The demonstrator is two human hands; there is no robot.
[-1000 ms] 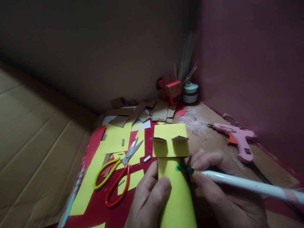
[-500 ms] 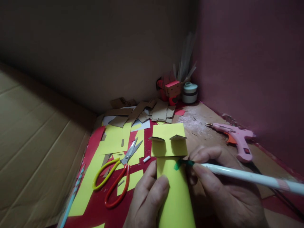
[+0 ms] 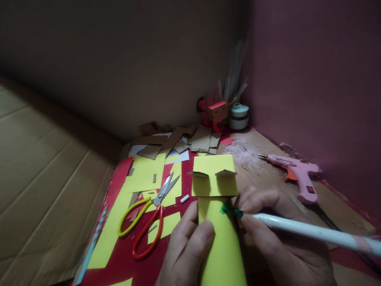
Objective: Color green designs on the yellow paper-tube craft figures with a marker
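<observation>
My left hand (image 3: 190,248) is wrapped round a yellow paper tube (image 3: 223,254), its thumb pressing on the front. On top of the tube sits a yellow box (image 3: 213,163) with two small cardboard flaps on its front. In my right hand (image 3: 279,238) is a slim paintbrush (image 3: 300,227) with a white handle, pinched near its dark green tip. That tip touches the tube's upper right side, just under the box, where a wet-looking green mark (image 3: 225,207) shows. Left of the tube lie scissors (image 3: 159,198), blades parted, with one yellow and one red handle.
A pink glue gun (image 3: 297,171) lies at the right. Behind are cardboard scraps (image 3: 202,139), a small red-and-brown box figure (image 3: 217,112) and a lidded pot (image 3: 239,116). Yellow paper sheets (image 3: 145,172) and a blue-striped pencil-like stick (image 3: 92,248) lie left. A cardboard panel (image 3: 44,190) borders the left.
The brush tip has shifted slightly down along the tube, and the green mark looks denser. The whole view has drifted a few pixels. Both hands keep their grips.
</observation>
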